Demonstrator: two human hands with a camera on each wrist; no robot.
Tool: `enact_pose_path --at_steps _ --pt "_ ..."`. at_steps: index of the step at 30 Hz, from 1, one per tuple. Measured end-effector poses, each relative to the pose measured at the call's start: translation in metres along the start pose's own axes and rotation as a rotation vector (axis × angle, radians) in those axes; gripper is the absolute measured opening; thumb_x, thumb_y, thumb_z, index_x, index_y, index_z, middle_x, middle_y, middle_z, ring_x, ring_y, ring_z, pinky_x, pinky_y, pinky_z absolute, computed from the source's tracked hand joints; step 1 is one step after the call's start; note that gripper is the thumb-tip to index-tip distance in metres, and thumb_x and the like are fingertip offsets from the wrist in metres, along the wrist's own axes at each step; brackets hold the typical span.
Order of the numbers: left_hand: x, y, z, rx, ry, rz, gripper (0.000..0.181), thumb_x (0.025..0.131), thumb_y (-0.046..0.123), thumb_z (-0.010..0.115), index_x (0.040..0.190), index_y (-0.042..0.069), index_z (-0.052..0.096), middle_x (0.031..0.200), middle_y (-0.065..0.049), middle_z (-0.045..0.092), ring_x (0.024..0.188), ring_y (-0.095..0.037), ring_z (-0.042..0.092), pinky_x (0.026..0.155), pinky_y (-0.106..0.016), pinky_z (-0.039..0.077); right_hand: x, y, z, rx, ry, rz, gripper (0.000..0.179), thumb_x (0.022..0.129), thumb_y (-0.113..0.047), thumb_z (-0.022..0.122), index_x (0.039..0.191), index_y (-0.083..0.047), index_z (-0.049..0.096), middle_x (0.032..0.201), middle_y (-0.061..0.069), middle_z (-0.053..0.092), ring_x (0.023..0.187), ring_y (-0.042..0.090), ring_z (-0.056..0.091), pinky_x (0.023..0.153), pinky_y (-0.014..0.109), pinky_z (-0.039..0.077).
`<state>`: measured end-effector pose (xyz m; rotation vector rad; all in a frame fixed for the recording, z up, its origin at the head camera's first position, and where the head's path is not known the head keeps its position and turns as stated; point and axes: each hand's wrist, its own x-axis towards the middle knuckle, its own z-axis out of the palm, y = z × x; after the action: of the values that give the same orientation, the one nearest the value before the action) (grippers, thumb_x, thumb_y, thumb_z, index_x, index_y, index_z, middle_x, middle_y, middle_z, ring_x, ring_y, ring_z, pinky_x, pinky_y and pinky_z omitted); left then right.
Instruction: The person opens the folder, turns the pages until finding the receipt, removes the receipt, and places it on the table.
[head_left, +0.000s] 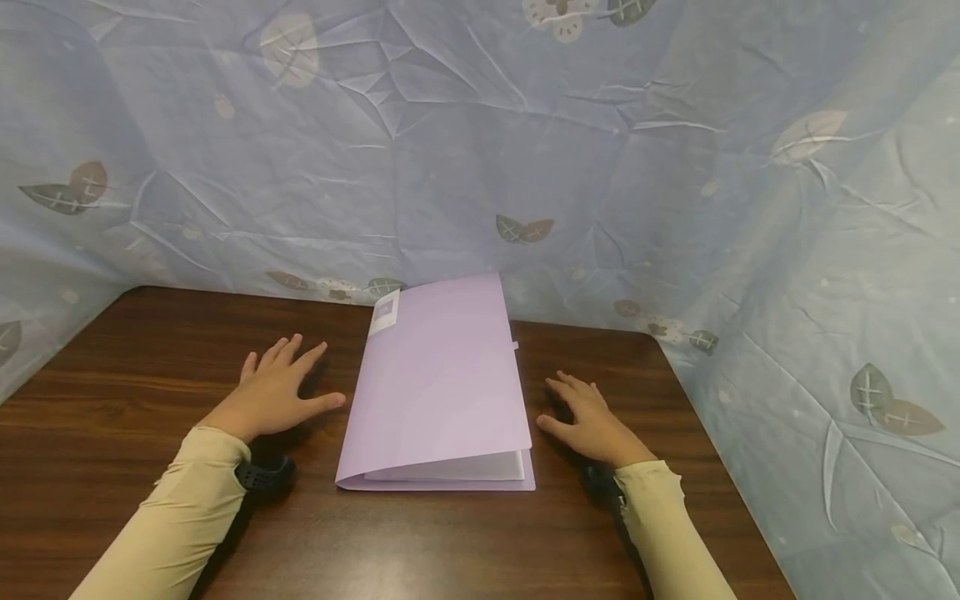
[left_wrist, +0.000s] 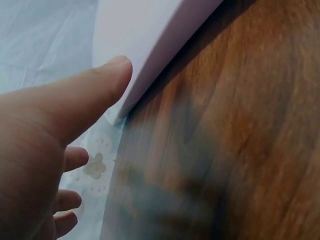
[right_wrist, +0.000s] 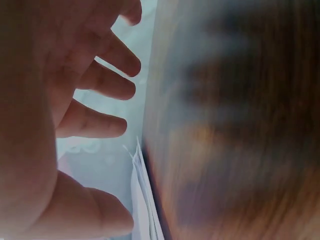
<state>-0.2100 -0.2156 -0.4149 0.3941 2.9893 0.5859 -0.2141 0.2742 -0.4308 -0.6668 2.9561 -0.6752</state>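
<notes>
A light purple folder (head_left: pixel 442 383) lies on the dark wooden table, its spine to the left. Its cover lifts a little along the right and near edges, and white sheets (head_left: pixel 457 468) show inside. A white label (head_left: pixel 385 312) is at its upper left. Beside the spine, my left hand (head_left: pixel 273 392) is spread with fingers apart and holds nothing; its thumb points at the folder (left_wrist: pixel 145 35). To the right of the folder, my right hand (head_left: pixel 592 421) is also empty, fingers spread and slightly bent. The right wrist view shows the folder's page edges (right_wrist: pixel 142 195) near that thumb.
The brown table (head_left: pixel 360 550) has rounded far corners. A wrinkled pale blue curtain (head_left: pixel 450 167) with leaf prints hangs along its far side and down both sides. Dark bands (head_left: pixel 262 475) sit at both wrists, below light yellow sleeves (head_left: pixel 180 508).
</notes>
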Motion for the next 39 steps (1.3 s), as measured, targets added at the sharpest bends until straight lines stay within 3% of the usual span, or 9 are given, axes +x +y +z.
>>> enact_pose_path --at_steps 11,18,24,29,33,39 --pt "0.005 0.018 0.008 -0.029 0.000 0.071 0.098 0.092 0.070 0.061 0.162 0.007 0.032 0.165 -0.035 0.018 0.152 -0.056 0.012 0.114 -0.079 0.005 0.001 -0.008 0.002 0.037 -0.091 -0.005 0.073 0.098 -0.043 0.068 0.154 -0.001 0.045 0.164 0.026 0.033 0.153 0.044 0.027 0.124 0.064 0.012" --pt "0.005 0.030 0.005 -0.037 0.014 0.114 0.096 0.093 0.068 0.062 0.161 0.007 0.034 0.165 -0.034 0.019 0.151 -0.057 0.014 0.115 -0.078 0.006 0.003 -0.012 0.003 0.047 -0.114 -0.019 0.071 0.098 -0.040 0.068 0.154 -0.003 0.045 0.164 0.023 0.033 0.153 0.043 0.027 0.124 0.062 0.013" --pt "0.002 0.046 0.005 -0.037 0.028 0.170 0.094 0.092 0.067 0.063 0.159 0.007 0.039 0.165 -0.032 0.024 0.151 -0.055 0.018 0.116 -0.077 0.009 0.002 -0.009 -0.001 0.051 -0.033 -0.026 0.071 0.100 -0.036 0.068 0.155 -0.001 0.042 0.162 0.024 0.037 0.151 0.044 0.031 0.123 0.063 0.019" --pt "0.000 0.066 0.011 -0.052 0.036 0.271 0.092 0.090 0.068 0.066 0.157 0.010 0.044 0.163 -0.029 0.030 0.151 -0.052 0.023 0.118 -0.074 0.012 0.000 -0.009 -0.006 0.110 0.044 -0.008 0.071 0.103 -0.033 0.065 0.160 -0.004 0.034 0.163 0.019 0.036 0.152 0.040 0.030 0.121 0.060 0.027" --pt "-0.004 0.080 0.019 -0.059 0.011 0.324 0.097 0.086 0.069 0.069 0.157 0.009 0.043 0.163 -0.030 0.031 0.150 -0.053 0.027 0.117 -0.072 0.021 0.001 -0.015 -0.007 0.157 0.034 -0.031 0.069 0.105 -0.035 0.062 0.161 -0.008 0.033 0.165 0.016 0.034 0.154 0.037 0.029 0.122 0.059 0.026" --pt "-0.007 0.088 0.031 -0.061 -0.027 0.317 0.103 0.083 0.072 0.071 0.159 0.010 0.042 0.165 -0.029 0.028 0.151 -0.052 0.025 0.115 -0.067 0.032 0.001 -0.023 -0.003 0.172 0.001 -0.070 0.066 0.103 -0.033 0.065 0.159 -0.010 0.039 0.165 0.013 0.036 0.153 0.035 0.031 0.122 0.058 0.027"
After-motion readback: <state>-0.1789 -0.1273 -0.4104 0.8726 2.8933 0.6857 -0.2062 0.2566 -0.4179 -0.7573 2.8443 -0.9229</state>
